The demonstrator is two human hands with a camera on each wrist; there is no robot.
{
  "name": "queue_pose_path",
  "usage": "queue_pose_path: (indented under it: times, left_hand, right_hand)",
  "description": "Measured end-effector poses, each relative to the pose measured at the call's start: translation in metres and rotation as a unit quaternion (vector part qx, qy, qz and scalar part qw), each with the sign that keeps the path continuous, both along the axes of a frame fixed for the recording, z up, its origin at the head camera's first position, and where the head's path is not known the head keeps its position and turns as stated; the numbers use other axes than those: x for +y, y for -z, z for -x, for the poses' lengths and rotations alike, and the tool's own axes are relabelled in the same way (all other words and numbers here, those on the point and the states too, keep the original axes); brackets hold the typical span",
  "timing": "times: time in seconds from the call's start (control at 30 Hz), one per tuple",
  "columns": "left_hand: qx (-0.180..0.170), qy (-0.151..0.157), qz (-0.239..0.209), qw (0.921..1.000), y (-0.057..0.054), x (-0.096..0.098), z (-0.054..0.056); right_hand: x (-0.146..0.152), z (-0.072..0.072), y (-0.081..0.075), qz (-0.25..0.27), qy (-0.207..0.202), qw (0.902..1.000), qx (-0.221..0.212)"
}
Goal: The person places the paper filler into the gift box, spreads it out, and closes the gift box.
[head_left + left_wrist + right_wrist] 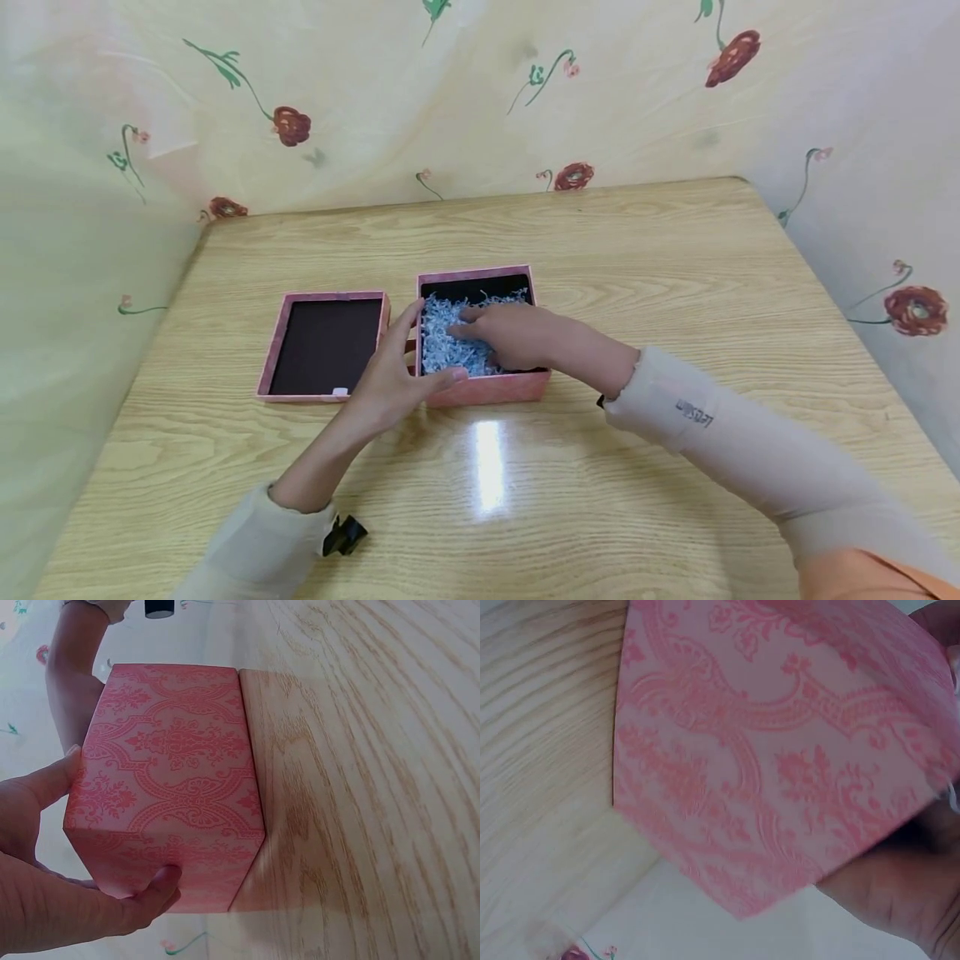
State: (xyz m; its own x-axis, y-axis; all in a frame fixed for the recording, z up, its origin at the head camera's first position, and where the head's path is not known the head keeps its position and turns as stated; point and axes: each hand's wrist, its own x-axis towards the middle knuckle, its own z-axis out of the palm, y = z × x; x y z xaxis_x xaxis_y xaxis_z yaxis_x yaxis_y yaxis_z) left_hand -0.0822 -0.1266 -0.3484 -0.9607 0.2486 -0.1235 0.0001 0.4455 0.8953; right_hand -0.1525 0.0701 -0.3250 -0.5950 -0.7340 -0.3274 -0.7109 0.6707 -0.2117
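A pink patterned box stands uncovered on the table, its dark inside filled with crinkled blue shredded paper. My left hand grips the box at its near left corner, thumb at the near rim and fingers along the left side. The left wrist view shows that grip on the box from outside. Over the right rim reaches my right hand, its extended fingers pressing into the shredded paper and their tips partly hidden. In the right wrist view, the box wall covers most of this hand.
Left of the box lies its pink lid, dark inside facing up, with a small white tab at its near edge. Both stand on a wood-grain table. A flower-printed sheet hangs behind and along the sides.
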Motion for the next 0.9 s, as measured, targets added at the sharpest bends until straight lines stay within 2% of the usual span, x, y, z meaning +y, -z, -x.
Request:
queue_pose_path:
  times: [0.13,0.23,0.4,0.5,0.6,0.73,0.9]
  left_hand:
    - [-0.005,0.001,0.0,1.0,0.0,0.001,0.0]
    - [-0.008,0.001,-0.002,1.0,0.001,0.0,0.0]
    - [-0.005,0.002,-0.003,1.0,0.001,0.001,0.001]
    - [-0.004,0.001,-0.001,1.0,0.001,0.001,0.0]
    - [-0.004,0.0,0.001,1.0,0.001,0.001,0.0]
    - [0.0,0.002,0.003,1.0,0.002,0.002,0.0]
    - [0.002,0.002,0.003,1.0,0.003,0.002,0.0]
  right_hand:
    - [0.001,0.002,-0.005,0.016,0.007,0.9996,-0.024]
    - [0.007,0.004,-0.014,0.053,0.016,0.998,-0.031]
    - [0.02,0.006,-0.036,0.109,0.025,0.9937,-0.011]
    - [0.027,0.004,-0.045,0.108,0.025,0.9938,-0.002]
    - [0.034,0.0,-0.049,0.093,0.018,0.9954,-0.015]
    - [0.042,-0.005,-0.046,0.063,0.009,0.9974,-0.033]
    - [0.043,-0.007,-0.039,0.053,0.009,0.9981,-0.031]
